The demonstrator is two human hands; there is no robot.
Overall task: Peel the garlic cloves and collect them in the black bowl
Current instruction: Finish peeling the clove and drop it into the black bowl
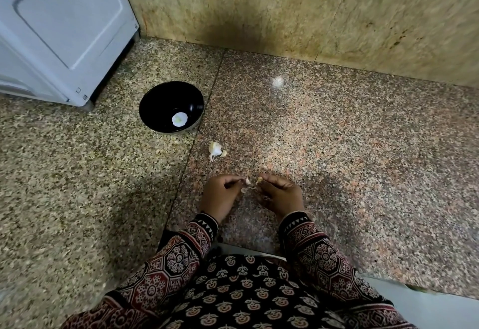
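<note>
The left hand (220, 195) and right hand (281, 194) are pinching a garlic clove (259, 180) between them, apparently pulling off its skin. More unpeeled garlic (216, 150) is lying just ahead. The black bowl (155, 100), farther ahead-left, is holding one pale piece, so most of the peeling seems left.

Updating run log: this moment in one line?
peeling | left hand, right hand: pinching garlic clove | black bowl: one pale piece | counter: unpeeled garlic

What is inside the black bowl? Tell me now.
The black bowl holds one pale whitish patch, perhaps a peeled clove or glare. Its near rim hides the near inner wall.
</note>
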